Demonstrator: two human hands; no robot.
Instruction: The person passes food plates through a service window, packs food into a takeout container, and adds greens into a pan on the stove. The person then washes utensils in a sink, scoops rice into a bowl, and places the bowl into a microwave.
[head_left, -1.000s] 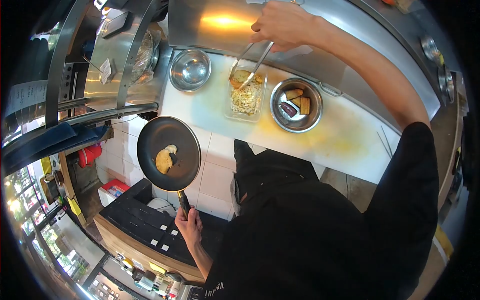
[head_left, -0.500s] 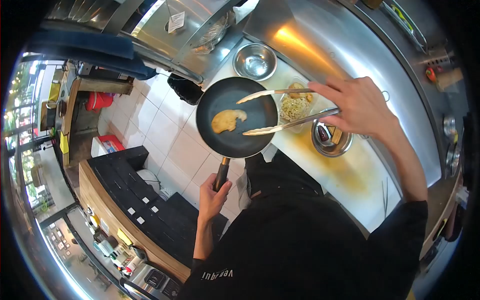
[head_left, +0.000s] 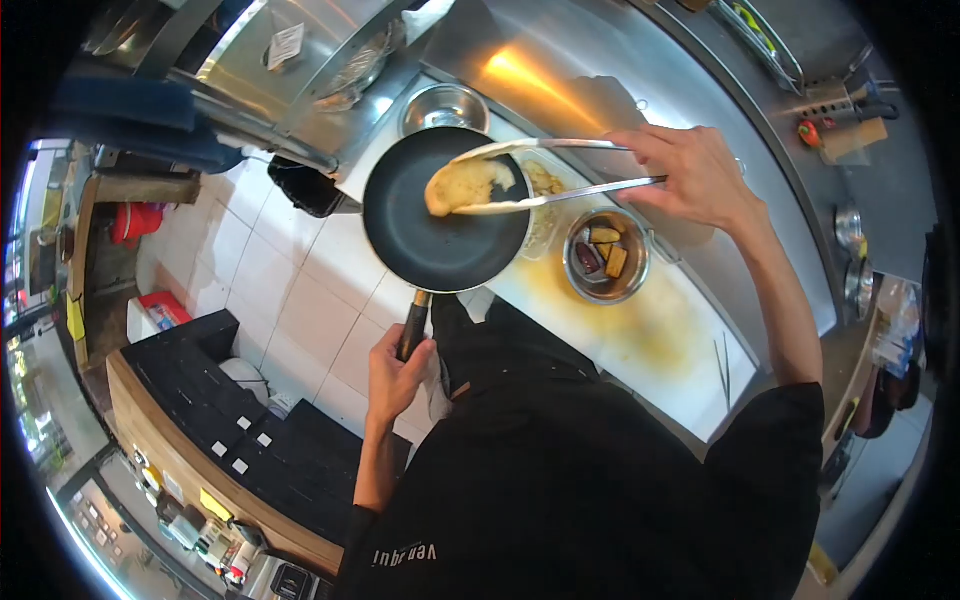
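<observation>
One golden piece point(head_left: 460, 186) between tongs point(head_left: 600, 188), beyond right-hand fingers point(head_left: 650, 148)

Black shirt point(head_left: 580, 490) — white letters point(head_left: 405, 555) near the lower edge of view, upside down to the camera, reading "ven aqui" | same spot, between the two words: a smaller line, too fine to read | white tag point(head_left: 285, 47), upper left — any print too small to read
</observation>
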